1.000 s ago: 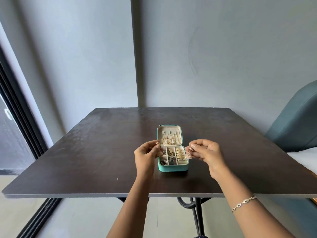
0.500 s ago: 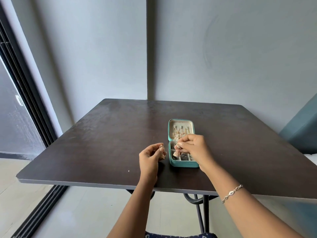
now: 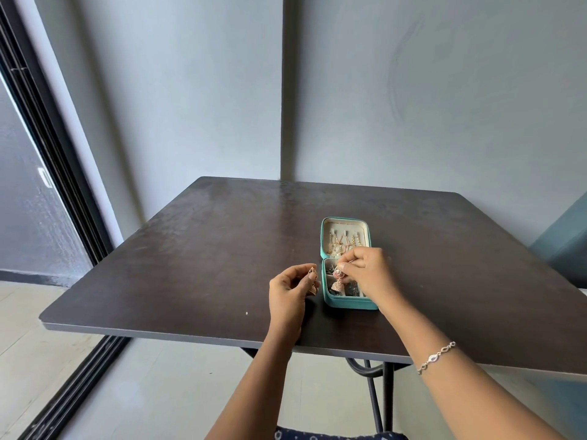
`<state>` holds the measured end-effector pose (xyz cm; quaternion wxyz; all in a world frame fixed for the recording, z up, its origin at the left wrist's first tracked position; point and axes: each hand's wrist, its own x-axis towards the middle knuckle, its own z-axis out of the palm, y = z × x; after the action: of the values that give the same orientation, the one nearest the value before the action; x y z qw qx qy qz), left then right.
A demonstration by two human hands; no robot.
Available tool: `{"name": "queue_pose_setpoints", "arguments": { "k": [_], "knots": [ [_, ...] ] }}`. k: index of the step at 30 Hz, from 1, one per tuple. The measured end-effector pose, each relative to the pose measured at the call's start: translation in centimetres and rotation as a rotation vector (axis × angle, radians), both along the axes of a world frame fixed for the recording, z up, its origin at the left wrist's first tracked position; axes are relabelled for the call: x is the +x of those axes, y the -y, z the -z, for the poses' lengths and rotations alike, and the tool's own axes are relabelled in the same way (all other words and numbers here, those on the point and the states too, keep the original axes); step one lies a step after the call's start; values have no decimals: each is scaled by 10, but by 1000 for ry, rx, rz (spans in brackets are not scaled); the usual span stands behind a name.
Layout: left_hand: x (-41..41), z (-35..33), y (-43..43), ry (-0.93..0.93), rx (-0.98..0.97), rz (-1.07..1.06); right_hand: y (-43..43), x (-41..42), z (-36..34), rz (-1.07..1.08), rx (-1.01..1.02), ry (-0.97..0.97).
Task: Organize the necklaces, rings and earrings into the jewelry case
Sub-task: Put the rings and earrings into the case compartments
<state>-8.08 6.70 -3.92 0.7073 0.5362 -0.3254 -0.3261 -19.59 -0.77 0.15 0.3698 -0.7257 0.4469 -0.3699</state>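
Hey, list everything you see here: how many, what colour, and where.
table: one, dark brown, centre
jewelry case: one, teal, open on the table
necklaces: several, gold, hanging in the lid
left earring: one, rose gold, beside the case's left wall
right earring: one, rose gold, over the case's lower half
bracelet: one, silver, right wrist
door frame: one, black, far left
left hand: one, pinches the left earring
right hand: one, pinches the right earring

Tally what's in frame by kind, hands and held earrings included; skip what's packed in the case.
Hands: 2, left hand, right hand
Bell earrings: 2, left earring, right earring, one pinched in each hand
Jewelry case: 1, open
Bracelet: 1
Table: 1
Total: 7
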Motion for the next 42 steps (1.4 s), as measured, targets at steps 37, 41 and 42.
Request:
{"name": "queue_pose_setpoints", "arguments": {
  "k": [37, 41, 42],
  "knots": [
    [-2, -1, 0, 109, -2, 31, 45, 12, 1, -157, -201, -344],
    [-2, -1, 0, 113, -1, 33, 44, 13, 0, -147, -232, -372],
    [-2, -2, 0, 112, 2, 34, 44, 14, 0, -130, -241, -364]
  ]
}}
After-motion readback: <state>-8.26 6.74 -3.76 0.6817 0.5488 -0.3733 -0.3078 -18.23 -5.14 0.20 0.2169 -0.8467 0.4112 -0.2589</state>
